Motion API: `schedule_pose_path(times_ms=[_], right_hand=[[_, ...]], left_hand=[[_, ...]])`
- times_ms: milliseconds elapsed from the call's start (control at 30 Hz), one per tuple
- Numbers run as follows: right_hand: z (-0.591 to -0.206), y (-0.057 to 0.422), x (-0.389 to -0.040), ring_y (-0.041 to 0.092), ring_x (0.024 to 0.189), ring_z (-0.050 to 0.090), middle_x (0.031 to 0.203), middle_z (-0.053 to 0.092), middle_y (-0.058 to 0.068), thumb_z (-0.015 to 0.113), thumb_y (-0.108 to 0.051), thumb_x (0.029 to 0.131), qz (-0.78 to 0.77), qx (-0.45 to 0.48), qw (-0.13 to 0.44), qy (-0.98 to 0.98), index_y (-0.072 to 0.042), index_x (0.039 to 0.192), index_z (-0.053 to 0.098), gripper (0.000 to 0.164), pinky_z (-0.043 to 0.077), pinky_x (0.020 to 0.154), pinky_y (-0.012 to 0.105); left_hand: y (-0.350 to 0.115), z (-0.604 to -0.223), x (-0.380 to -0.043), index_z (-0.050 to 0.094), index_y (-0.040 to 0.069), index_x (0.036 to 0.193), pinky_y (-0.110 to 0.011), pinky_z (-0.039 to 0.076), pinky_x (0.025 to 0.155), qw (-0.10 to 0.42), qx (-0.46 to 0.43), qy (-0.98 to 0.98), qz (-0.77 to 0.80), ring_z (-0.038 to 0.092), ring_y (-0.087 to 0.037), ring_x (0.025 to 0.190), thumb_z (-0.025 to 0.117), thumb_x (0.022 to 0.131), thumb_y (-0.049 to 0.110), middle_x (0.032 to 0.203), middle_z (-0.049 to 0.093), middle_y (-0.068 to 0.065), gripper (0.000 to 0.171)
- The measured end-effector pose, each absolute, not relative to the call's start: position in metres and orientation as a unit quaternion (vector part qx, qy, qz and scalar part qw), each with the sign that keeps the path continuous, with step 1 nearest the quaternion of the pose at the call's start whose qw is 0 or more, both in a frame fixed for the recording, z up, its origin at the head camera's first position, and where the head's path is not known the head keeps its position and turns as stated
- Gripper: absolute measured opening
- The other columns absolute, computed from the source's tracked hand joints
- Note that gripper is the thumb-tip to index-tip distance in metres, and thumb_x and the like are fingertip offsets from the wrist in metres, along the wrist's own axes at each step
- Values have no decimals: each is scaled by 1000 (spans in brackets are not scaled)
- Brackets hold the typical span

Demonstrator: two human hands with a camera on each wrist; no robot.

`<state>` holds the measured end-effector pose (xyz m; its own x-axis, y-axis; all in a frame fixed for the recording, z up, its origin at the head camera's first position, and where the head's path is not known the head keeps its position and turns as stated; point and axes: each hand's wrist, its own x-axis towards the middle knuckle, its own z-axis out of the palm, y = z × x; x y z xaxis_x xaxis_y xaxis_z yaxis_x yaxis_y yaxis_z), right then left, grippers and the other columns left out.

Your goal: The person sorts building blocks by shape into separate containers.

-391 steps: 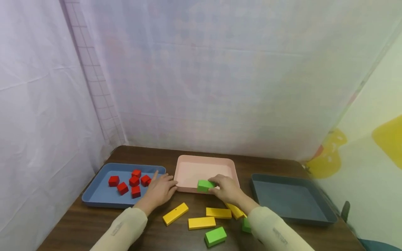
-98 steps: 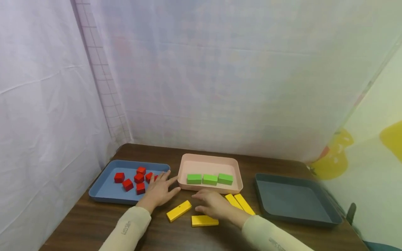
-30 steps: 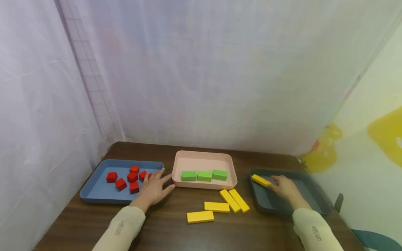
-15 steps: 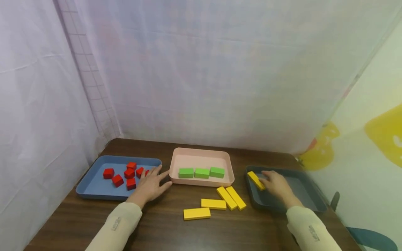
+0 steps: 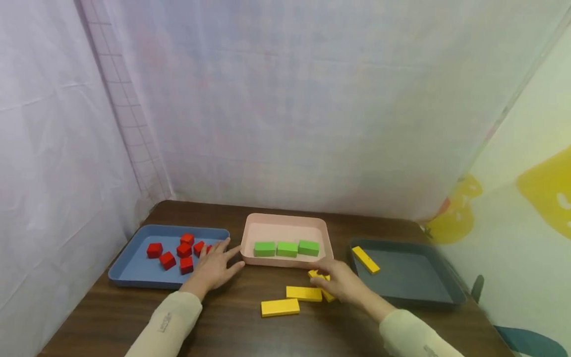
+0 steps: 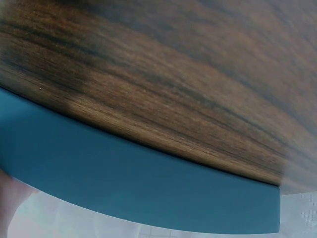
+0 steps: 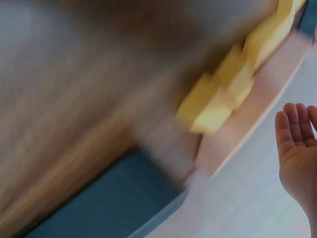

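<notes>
My left hand [image 5: 211, 269] lies with spread fingers over the right edge of the blue tray [image 5: 129, 270]; its wrist view shows mostly that tray's wall [image 6: 138, 173]. My right hand [image 5: 341, 282] reaches over two slanted yellow blocks [image 5: 329, 296] in front of the pink tray [image 5: 285, 228], partly hiding them. In the right wrist view the fingers [image 7: 292, 126] are extended and slightly bent, apart from the blurred yellow blocks [image 7: 213, 109]. Two more yellow blocks [image 5: 280, 307] lie to the left on the table. Another yellow block [image 5: 366, 260] lies at the left inside the dark tray [image 5: 415, 277].
Several red cubes [image 5: 167, 260] sit in the blue tray, one partly behind my left fingers. Three green blocks [image 5: 287, 249] stand in a row along the pink tray's front. White curtains [image 5: 285, 109] hang behind the wooden table [image 5: 241, 337].
My right hand has let go of a yellow block in the dark tray and moved left to the slanted pair. Earlier, the green blocks went into the pink tray. My left hand stays put.
</notes>
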<state>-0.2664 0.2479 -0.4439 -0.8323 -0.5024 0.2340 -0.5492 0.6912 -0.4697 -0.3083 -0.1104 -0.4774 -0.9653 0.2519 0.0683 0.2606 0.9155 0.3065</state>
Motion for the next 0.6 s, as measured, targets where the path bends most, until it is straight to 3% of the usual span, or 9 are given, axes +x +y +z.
schedule_pose_path(times_ms=[133,333,467,600], right_hand=[[-453,233,-248,16,91,65,107,70,8,73,-21,91,261,362,-3,-895,-2,117,69,32,55,79,31],[-464,218,-239,10,98,62,110,69,4,75,-25,90,221,357,-52,-906,-3,117,69,36,53,85,31],[-471,207,-238,9,101,61,113,67,1,74,-31,90,169,364,-49,-915,-6,121,68,40,53,87,31],[-474,196,-236,6,95,59,108,65,0,75,-32,89,141,388,-28,-911,-7,118,70,39,53,81,26]], left_hand=[[-111,-478,-308,48,26,149,-67,6,114,18,-130,-978,-162,25,-43,144,55,97,54,159,30,-17,60],[-111,-480,-307,48,25,149,-67,6,114,23,-131,-978,-158,26,-42,144,54,97,54,158,31,-17,60],[-111,-481,-307,48,25,149,-68,7,114,24,-133,-978,-159,26,-42,144,54,97,54,158,31,-17,60],[-111,-480,-306,50,23,148,-68,8,113,30,-136,-977,-164,27,-43,144,55,97,52,157,32,-18,59]])
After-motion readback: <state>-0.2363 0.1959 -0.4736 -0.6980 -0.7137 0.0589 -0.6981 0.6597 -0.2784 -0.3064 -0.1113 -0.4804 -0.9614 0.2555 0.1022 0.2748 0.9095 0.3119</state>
